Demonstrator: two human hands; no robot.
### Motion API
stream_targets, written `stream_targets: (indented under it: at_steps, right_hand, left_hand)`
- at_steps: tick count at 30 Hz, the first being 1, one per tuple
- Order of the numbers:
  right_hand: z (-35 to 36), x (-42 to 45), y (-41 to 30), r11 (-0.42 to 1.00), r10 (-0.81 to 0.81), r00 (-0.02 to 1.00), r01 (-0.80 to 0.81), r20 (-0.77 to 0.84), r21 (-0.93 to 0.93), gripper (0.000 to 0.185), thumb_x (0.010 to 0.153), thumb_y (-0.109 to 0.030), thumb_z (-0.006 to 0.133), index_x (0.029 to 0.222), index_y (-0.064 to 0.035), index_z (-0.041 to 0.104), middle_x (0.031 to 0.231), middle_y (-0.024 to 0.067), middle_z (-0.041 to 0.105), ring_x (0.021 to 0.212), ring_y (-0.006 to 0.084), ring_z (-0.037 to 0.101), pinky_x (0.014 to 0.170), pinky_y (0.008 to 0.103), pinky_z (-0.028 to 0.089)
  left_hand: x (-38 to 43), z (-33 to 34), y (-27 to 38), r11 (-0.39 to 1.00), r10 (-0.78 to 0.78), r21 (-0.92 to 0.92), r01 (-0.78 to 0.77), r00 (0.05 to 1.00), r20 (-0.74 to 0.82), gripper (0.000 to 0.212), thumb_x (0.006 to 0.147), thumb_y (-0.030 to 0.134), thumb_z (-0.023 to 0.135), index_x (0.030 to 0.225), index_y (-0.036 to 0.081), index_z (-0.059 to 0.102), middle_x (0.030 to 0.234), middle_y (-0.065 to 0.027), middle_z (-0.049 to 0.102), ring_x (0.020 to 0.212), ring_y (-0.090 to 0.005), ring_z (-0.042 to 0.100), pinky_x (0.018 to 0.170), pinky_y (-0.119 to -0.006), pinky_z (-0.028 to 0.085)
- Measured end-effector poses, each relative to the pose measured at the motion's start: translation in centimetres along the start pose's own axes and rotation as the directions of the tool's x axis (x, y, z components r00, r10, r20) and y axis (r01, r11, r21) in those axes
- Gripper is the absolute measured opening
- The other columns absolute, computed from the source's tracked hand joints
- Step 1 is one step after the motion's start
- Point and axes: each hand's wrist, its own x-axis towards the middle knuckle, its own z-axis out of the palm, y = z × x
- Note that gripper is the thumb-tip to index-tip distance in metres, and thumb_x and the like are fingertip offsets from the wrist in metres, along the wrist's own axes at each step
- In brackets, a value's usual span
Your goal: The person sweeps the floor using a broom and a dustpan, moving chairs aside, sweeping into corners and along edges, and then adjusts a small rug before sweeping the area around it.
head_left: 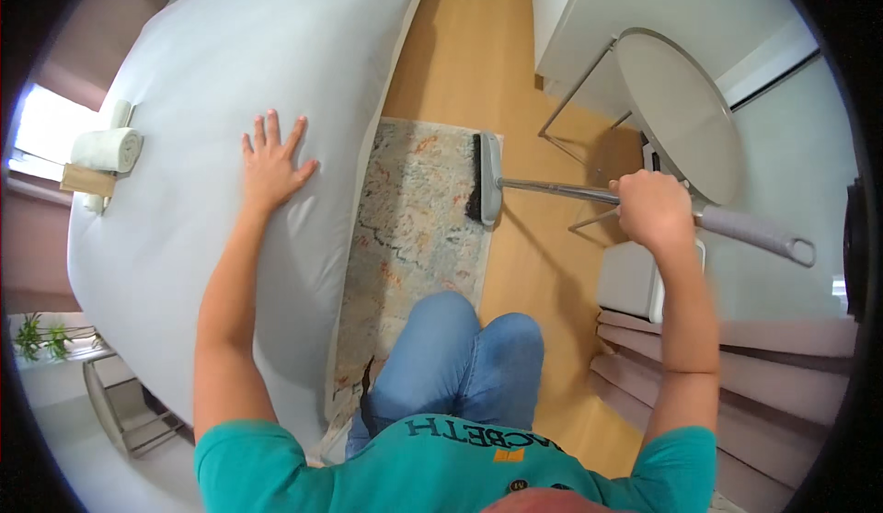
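Observation:
My left hand (271, 168) lies palm down with fingers spread on the pale grey sheet of a bed (310, 51). In my right hand (654, 206) is the metal shaft of a broom (552, 189), gripped just below its grey ribbed handle. The broom's grey head (490, 178) has dark bristles that rest along the right edge of a patterned rug (421, 203). My knees, in blue jeans, are bent over the near part of this rug.
To the right, a round table (679, 113) with thin metal legs stands near a white bin-like box (628, 275) and pink curtains (772, 375). Rolled towels (107, 149) lie at the bed's far left edge. Wooden floor (469, 51) runs beside the bed.

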Motion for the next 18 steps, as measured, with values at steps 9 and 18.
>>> stream_targets:
  at_steps: [9, 18]
  right_hand:
    - [4.7, -3.9, -2.2, 0.978, 0.119, 0.993, -0.119, 0.011, 0.173, 0.018, 0.080, -0.012, 0.049, 0.080, -0.0059, 0.066, 0.077, 0.0129, 0.065, 0.074, 0.0268, 0.065, 0.061, 0.0390, 0.052]
    - [6.9, -26.0, 0.1, 0.599, 0.091, 0.678, -0.622, 0.730, 0.504, 0.036, 0.073, -0.025, 0.059, 0.083, 0.0089, 0.063, 0.073, 0.0220, 0.062, 0.066, 0.0288, 0.063, 0.059, 0.0402, 0.048]
  left_hand:
    - [-5.8, -3.1, 4.0, 0.980, 0.196, -0.066, -0.187, 0.865, 0.461, 0.075, 0.073, 0.050, 0.058, 0.134, 0.014, 0.036, 0.144, -0.0150, 0.021, 0.133, -0.0355, 0.015, 0.105, -0.056, 0.010]
    - [-29.7, -23.6, 7.5, 0.275, 0.616, -0.732, 0.623, 0.470, 0.632, 0.069, 0.082, 0.044, 0.053, 0.134, 0.004, 0.032, 0.126, -0.0173, 0.047, 0.117, -0.0285, 0.045, 0.096, -0.036, 0.035]
